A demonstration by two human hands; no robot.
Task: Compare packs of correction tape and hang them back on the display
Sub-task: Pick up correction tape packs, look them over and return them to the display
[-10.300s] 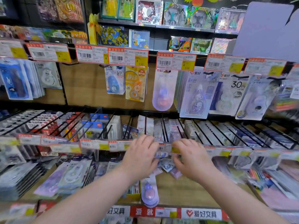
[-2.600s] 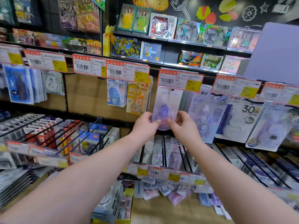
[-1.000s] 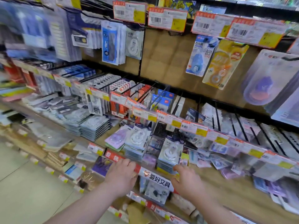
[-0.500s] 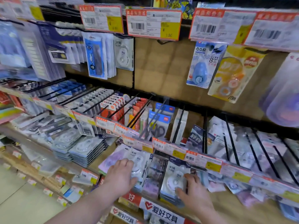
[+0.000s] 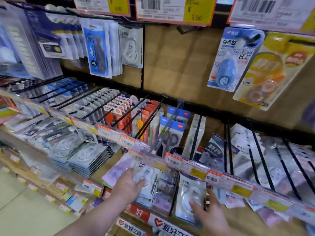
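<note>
Resting left hand [image 5: 127, 184] flat on white tape pack [image 5: 150, 172]; right hand [image 5: 210, 214] flat on neighbouring pack [image 5: 189, 193].

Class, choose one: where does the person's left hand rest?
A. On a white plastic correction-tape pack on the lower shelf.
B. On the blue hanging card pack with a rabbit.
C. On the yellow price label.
A: the left hand lies on the white plastic correction-tape pack stacked on the lower shelf, under the price-label rail.
</note>
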